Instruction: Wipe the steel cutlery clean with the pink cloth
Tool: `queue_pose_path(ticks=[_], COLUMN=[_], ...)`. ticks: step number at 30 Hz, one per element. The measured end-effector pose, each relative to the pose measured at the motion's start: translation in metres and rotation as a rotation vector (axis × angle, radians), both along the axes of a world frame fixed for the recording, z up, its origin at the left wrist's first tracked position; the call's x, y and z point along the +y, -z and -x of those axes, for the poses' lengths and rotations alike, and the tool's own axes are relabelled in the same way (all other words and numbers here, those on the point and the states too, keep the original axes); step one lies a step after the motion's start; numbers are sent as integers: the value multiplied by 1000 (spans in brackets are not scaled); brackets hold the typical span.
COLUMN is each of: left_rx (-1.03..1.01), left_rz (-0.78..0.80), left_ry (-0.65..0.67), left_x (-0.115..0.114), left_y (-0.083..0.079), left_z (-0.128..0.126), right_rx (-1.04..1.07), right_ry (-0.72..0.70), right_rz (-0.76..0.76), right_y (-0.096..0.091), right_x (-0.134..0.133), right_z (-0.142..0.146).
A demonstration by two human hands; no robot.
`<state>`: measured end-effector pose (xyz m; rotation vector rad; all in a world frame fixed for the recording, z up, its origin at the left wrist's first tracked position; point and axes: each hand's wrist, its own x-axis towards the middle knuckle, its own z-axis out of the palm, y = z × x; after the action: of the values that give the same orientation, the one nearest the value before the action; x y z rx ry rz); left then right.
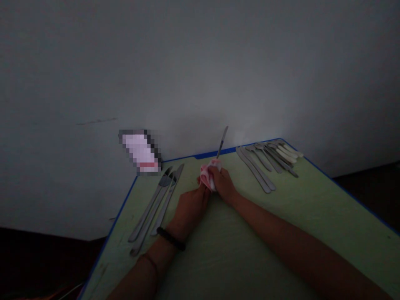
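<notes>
A table knife [222, 141] points up and away from me above the far part of the table, its blade tip against the grey wall behind. A pink and white cloth [206, 176] is bunched around its lower part. My right hand [224, 184] is closed on the cloth, thumb on top. Just below and to the left, my left hand [193, 208] is closed at the knife's lower end, against the cloth. The handle is hidden by the hands and cloth. A dark band [171, 238] circles my left wrist.
Left of my hands lie several pieces of flat cutlery [153, 208], knives among them. Two knives [256, 171] lie to the right, beside spoons and other cutlery [271, 156], some white-handled [286, 153]. A blurred-out phone-like object [140, 152] leans on the wall [200, 62]. The green table [237, 258] has blue edges.
</notes>
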<state>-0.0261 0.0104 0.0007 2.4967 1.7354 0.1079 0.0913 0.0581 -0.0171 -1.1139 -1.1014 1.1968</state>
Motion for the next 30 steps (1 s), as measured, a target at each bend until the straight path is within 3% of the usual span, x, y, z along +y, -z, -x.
queue_pose_path(ticks=[6,11,14,19,24,30], left_rx=[-240,-109,-110,31,76,85], left_rz=[-28,-12,-34,-54,-67,-101], left_ry=[86,31,-36,-65,-92,-93], left_x=[-4,-2,-1,-2,-3,-3], left_y=[-3,-3,0,1,1,4], left_z=[3,3,0,-3,-5,-4], right_rx=[33,-80,-28,152,-41,-79], right_ry=[-25,46,83,-95,-57,-8], right_rz=[37,3,13,54,-47,-91], right_y=[-6,-4,-3,-6,-4,0], right_x=[-2,-1,1,-2,-3,0], right_z=[-2,-2,-2,-1,-1,0])
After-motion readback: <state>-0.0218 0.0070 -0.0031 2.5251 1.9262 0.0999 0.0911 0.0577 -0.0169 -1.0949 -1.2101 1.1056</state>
